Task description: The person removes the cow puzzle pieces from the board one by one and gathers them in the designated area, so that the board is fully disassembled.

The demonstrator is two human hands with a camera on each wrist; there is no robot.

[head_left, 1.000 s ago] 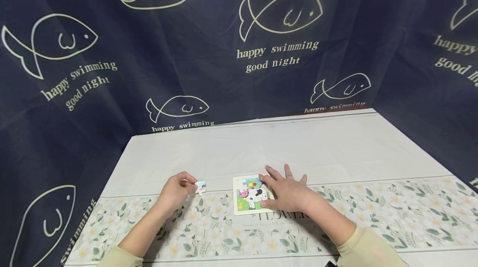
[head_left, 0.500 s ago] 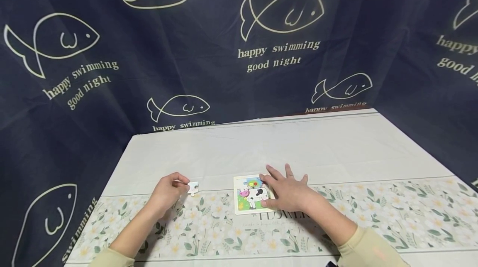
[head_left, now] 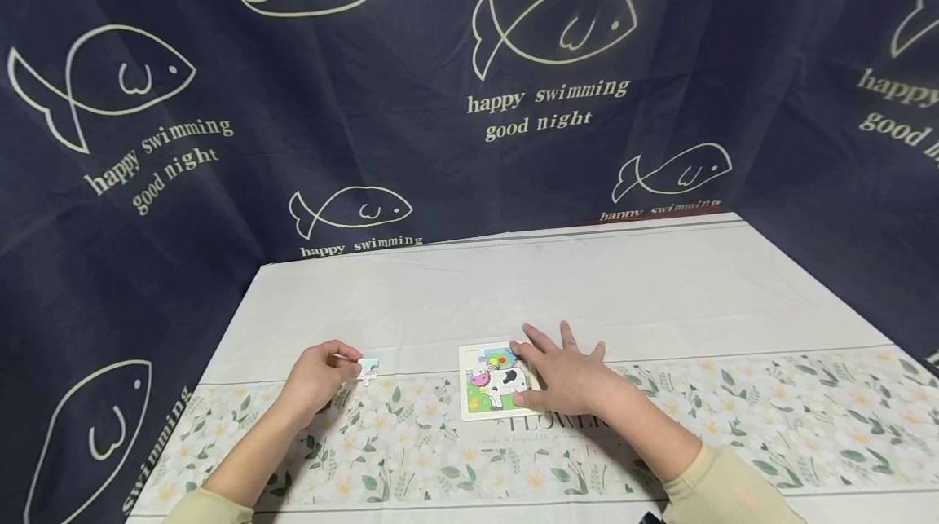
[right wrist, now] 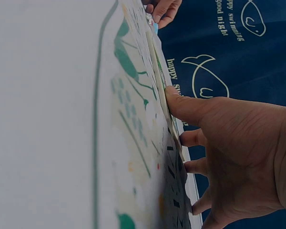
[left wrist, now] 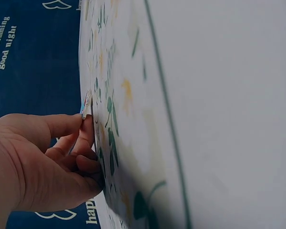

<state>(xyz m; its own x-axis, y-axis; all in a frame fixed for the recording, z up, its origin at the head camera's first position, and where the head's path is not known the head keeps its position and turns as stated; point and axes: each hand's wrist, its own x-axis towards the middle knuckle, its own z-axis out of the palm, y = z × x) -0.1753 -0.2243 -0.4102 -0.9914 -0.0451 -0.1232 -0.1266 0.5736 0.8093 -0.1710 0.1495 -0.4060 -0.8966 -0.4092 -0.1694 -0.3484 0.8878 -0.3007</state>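
Observation:
My left hand (head_left: 317,377) pinches a small jigsaw piece (head_left: 369,369) between thumb and fingertips, left of the puzzle board. Pale blue and pinkish white show on the piece. In the left wrist view, the piece (left wrist: 86,106) appears nearly edge-on, close to the tabletop. A square puzzle board (head_left: 464,394) with a light frame and a cow picture lies flat in front of me. Across its right side rests my right hand (head_left: 575,377), fingers spread, covering that part of the picture. The right wrist view shows the thumb (right wrist: 183,106) at the board's edge.
The white table (head_left: 513,288) bears a flowered cloth band (head_left: 418,459) with printed lettering under and below the board. Dark blue curtains (head_left: 440,141) with fish drawings stand behind the table and at both sides. A small dark object (head_left: 649,518) shows at the bottom edge.
My left hand has drawn the jigsaw piece leftward, away from the board, and the piece's tilt has changed. My right hand and the board stay in place.

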